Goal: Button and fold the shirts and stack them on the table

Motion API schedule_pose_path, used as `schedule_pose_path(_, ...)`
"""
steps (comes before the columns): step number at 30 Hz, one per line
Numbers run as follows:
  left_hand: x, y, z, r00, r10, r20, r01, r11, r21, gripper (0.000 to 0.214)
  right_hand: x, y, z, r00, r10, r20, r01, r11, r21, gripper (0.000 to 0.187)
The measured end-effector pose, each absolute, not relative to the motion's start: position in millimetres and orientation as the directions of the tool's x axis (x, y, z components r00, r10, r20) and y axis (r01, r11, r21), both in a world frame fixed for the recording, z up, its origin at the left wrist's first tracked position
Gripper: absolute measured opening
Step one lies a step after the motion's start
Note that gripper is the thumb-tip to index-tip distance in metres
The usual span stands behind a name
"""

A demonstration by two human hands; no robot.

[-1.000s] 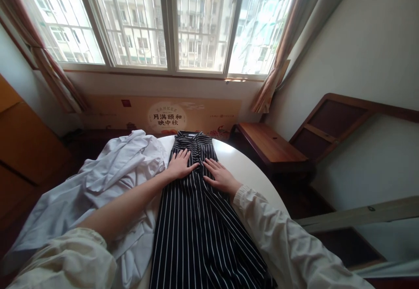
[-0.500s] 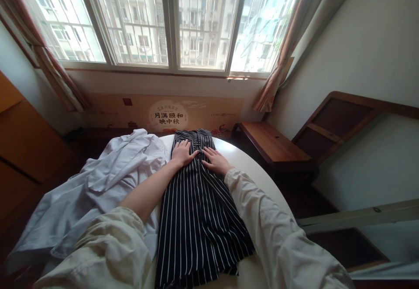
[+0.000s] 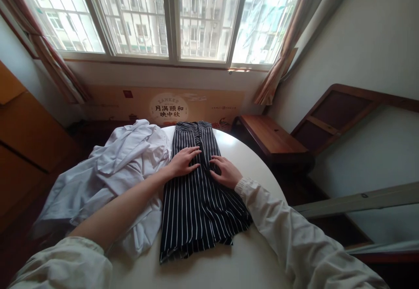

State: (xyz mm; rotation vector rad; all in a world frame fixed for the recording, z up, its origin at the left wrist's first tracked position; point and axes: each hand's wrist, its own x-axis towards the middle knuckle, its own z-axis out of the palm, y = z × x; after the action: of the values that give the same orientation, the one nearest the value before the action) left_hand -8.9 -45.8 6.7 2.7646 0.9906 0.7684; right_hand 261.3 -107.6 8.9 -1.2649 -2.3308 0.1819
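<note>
A black garment with white pinstripes lies lengthwise on a round white table, its far end at the table's back edge. My left hand rests flat on the garment's middle, fingers stretched out toward the right. My right hand lies flat beside it on the same cloth, fingers spread and pointing left. Both hands press on the fabric and hold nothing. A crumpled white garment is heaped on the table's left side, touching the striped one.
A window with curtains at both sides fills the far wall, a printed cardboard panel below it. A wooden bench stands to the right, a wooden cabinet to the left. A white wall runs along the right.
Both hands slid up the striped garment to its far end, then came back to its middle. The garment's near end now lies on the table.
</note>
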Motion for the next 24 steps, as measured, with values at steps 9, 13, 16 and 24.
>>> schedule_pose_path(9,14,-56,3,0.715,0.523,0.464,0.387,-0.848,0.361,0.017,267,-196,37,-0.354,0.875,0.331,0.882,0.430,-0.194,0.025)
schedule_pose_path(13,13,-59,2,0.680,0.577,0.452,0.420,-0.812,0.406,0.018,269,-211,30,-0.264,0.916,0.301,0.913,0.338,-0.228,0.005)
schedule_pose_path(16,12,-60,2,0.662,0.602,0.446,0.443,-0.795,0.414,0.020,266,-217,31,-0.223,0.912,0.345,0.911,0.321,-0.258,0.010)
schedule_pose_path(24,13,-61,2,0.659,0.608,0.442,0.462,-0.792,0.400,0.021,229,-236,49,-0.226,0.922,0.313,0.930,0.300,-0.213,0.020)
